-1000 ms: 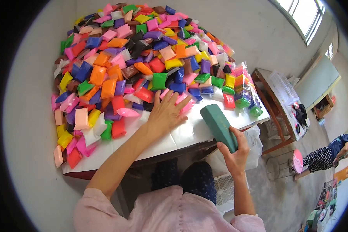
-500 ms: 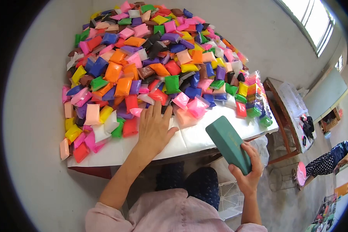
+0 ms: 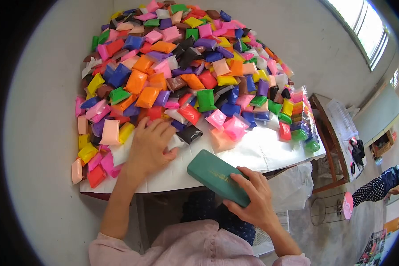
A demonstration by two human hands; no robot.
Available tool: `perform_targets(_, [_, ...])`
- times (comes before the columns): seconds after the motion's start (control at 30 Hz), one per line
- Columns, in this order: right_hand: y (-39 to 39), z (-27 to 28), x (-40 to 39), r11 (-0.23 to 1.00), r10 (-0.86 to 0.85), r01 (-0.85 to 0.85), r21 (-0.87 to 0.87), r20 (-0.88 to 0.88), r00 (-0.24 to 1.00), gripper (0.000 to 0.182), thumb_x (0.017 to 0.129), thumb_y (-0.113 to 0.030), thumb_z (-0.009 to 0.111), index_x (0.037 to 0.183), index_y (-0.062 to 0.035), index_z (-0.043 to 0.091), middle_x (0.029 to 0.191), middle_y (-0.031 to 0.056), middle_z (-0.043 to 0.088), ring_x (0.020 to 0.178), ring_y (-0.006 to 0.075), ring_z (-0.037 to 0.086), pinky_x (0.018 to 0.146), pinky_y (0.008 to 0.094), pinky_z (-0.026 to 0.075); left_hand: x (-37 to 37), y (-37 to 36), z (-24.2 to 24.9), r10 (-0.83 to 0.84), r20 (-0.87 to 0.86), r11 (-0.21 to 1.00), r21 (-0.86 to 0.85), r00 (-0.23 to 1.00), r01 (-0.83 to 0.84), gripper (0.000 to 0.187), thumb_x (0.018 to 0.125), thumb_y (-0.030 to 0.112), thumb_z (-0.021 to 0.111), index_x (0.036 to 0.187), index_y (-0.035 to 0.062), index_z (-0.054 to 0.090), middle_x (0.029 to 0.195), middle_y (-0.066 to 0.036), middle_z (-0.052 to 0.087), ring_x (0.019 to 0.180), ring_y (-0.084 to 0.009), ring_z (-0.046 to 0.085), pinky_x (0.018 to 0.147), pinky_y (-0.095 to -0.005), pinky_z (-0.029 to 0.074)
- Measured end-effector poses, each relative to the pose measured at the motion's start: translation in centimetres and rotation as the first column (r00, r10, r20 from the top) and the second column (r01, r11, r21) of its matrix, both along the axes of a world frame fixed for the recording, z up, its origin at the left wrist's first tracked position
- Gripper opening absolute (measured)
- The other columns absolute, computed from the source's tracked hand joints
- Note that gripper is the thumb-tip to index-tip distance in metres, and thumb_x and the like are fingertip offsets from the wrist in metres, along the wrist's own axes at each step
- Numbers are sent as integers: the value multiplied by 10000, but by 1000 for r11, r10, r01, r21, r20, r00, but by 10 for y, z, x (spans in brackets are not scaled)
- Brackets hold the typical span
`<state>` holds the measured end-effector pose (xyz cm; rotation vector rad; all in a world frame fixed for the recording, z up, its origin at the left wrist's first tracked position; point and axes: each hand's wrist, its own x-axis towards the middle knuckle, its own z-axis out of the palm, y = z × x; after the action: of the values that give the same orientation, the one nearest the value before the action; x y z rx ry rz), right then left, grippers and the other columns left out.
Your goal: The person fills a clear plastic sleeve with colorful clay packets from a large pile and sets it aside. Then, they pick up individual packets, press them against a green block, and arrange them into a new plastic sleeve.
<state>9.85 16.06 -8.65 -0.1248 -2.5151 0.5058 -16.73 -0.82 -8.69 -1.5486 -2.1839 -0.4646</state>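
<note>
A large heap of small, brightly coloured packets [image 3: 137,82] covers much of the white-topped table [image 3: 181,173]. My left hand [image 3: 150,144] lies over the heap's front edge, fingers apart and bent onto the packets; its fingertips touch the pile near a red one. A black packet [image 3: 189,134] and a whitish one lie just right of that hand. My right hand [image 3: 255,195] grips the right end of a long green case [image 3: 218,177], holding it over the table's front edge. Gold marking shows on the case's upper face.
Clear bags of packets [image 3: 300,115] stand at the table's right end. Beyond is a wooden side table [image 3: 330,142] with plastic trays. A translucent bag [image 3: 292,186] hangs by the front edge. Another person [image 3: 381,184] is at the far right, near a pink round stool [image 3: 348,205].
My left hand has moved left and slightly down along the heap's edge. My right hand has brought the green case left and turned it flatter. The black packet now shows fully.
</note>
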Motion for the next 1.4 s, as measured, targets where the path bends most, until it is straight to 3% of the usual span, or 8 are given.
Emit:
perform_targets(0.3, [-33,-4,-31,994,-75,77,78,-25,997,656,635,-251,832,1237,-104,618,1244,202,541,1013,355,566,840,440,448,-17,7,-6,27,-95,969,247,995,-3,424,806,49,635,1229,73,611,946,-75,641,898,-233,600,866,-436,426])
perform_targets(0.4, [-50,-8,-42,994,-62,63,93,-22,998,668,655,-279,824,1269,-136,605,1250,227,525,1006,361,563,811,439,441,-19,4,-5,-3,112,942,333,994,-35,461,817,0,609,1270,85,627,893,-75,614,853,-261,587,812,-426,438])
perform_targets(0.5, [-63,-12,-51,983,-122,122,135,-5,993,663,691,-295,798,1300,-146,583,1247,237,525,996,357,561,779,427,428,-21,2,-10,-56,156,846,532,986,-36,505,817,-80,561,1286,88,642,871,-80,583,813,-262,564,755,-386,457])
perform_targets(0.7, [-84,-17,-80,937,-275,278,212,-47,960,623,731,-315,756,1293,-107,585,1247,279,524,979,371,562,742,426,427,-20,-8,-14,-39,240,725,675,970,-138,526,838,-167,431,1268,44,647,946,-93,588,819,-174,538,725,-288,448])
perform_targets(0.8, [-106,-19,-96,914,-350,350,205,-38,936,623,729,-310,756,1289,-96,587,1236,270,525,941,377,561,785,444,455,-18,-9,-9,-24,303,702,684,953,-200,515,826,-157,478,1277,36,635,887,-113,571,790,-242,540,730,-347,459])
perform_targets(0.9, [-116,-19,-100,916,-354,346,203,5,935,691,728,-348,765,1327,-72,556,1285,313,489,990,392,553,783,436,447,-16,-11,-7,2,312,713,666,950,-220,487,838,-150,445,1255,16,635,908,-109,580,795,-200,529,725,-302,443])
perform_targets(1.03, [-108,-6,-87,966,-236,214,143,166,957,802,739,-376,770,1418,-68,473,1352,335,429,1064,411,533,817,445,446,-14,-10,-12,77,237,827,528,969,-195,411,774,-91,554,1162,2,649,901,-158,560,850,-358,554,739,-461,447])
perform_targets(1.4, [-84,-1,-65,981,-181,185,-55,63,981,839,780,-485,773,1440,-77,454,1430,295,395,1238,433,483,1010,496,413,-11,-10,-12,155,104,921,344,982,-182,303,758,-47,539,1041,-17,642,966,-190,535,923,-384,544,794,-494,444])
